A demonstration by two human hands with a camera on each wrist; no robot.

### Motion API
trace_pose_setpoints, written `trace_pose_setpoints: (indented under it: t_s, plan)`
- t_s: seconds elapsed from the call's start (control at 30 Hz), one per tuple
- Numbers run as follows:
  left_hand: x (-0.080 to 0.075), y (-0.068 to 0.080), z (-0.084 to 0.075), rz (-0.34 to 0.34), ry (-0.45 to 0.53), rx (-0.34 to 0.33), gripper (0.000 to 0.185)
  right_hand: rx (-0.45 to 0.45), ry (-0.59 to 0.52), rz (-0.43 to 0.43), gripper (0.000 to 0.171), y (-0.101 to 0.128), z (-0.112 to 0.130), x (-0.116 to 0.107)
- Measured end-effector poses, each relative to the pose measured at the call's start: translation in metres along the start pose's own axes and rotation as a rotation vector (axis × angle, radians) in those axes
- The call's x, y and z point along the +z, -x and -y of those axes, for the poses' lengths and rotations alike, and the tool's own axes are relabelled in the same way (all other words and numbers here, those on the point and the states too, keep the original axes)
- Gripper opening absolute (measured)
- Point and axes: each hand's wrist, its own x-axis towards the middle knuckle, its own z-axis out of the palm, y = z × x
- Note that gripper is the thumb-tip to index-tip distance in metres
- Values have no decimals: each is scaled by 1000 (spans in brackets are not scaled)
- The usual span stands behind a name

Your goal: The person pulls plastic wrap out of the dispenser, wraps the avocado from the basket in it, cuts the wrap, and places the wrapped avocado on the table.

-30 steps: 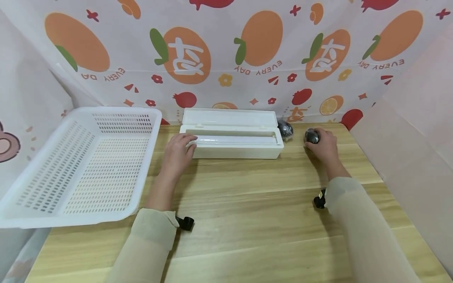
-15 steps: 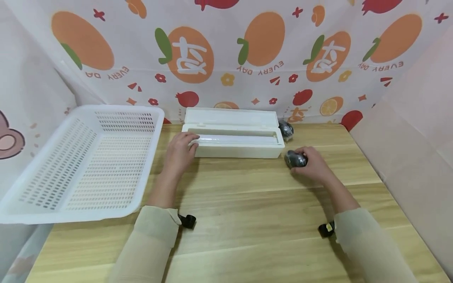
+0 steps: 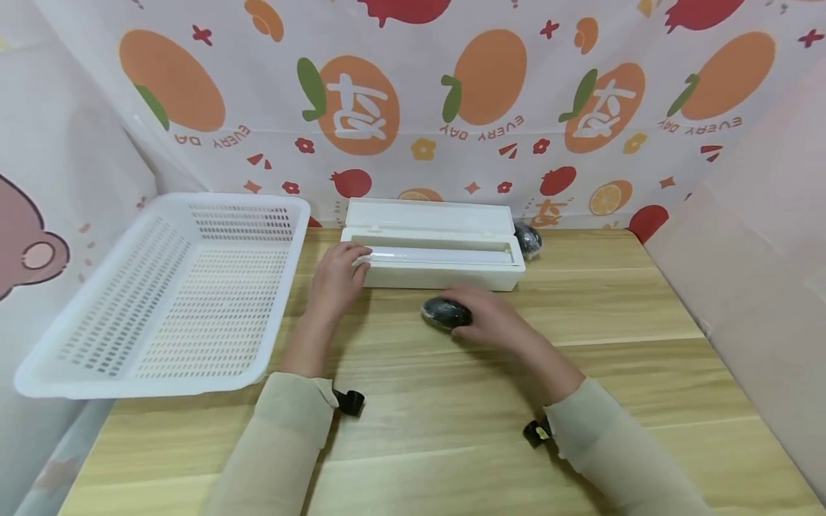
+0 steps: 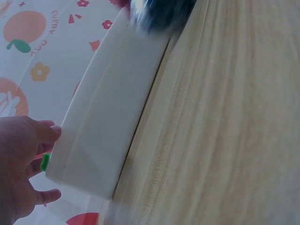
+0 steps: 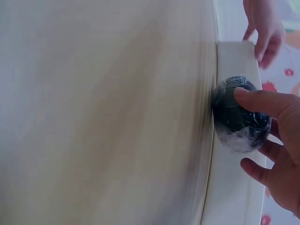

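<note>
In the head view, my right hand [image 3: 487,317] grips a dark egg-shaped thing [image 3: 445,313] wrapped in clear, crinkled film. It is held just in front of a long white box [image 3: 445,278], the thumb and fingers on its sides in the right wrist view. Its lid [image 3: 429,215] is tipped back, and a pale roll [image 3: 432,256], seemingly of cling film, lies inside. My left hand [image 3: 337,279] rests at the box's left end, fingers over its top edge. A small green piece [image 4: 45,161] shows by those fingers in the left wrist view.
A large white plastic basket [image 3: 299,244] with slotted walls stands at the left. Behind the box's right end sits another dark film-wrapped thing [image 3: 529,240]. A fruit-printed cloth [image 3: 419,93] hangs along the back of the wooden table [image 3: 439,437].
My right hand has carried the dark wrapped thing leftward from right of the box, bringing it in front of the box. My left hand stays at the box's left end.
</note>
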Motion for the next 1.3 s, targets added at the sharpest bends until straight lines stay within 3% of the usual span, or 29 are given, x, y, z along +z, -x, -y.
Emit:
trace_pose_setpoints:
  t_s: [0.2,0.43,0.9,1.3]
  plan:
    - [0,1,1,-18,7,25,26,-62,70,-18,66,-28,14,8]
    - [1,0,-2,-11,-4,37,25,-114,159,-87,65,-35,18,10]
    - [2,2,-4,-22,11,26,27,-50,110,14,74,-36,18,6]
    - [2,2,-10,-25,21,23,32,-75,99,-1,74,-34,13,5]
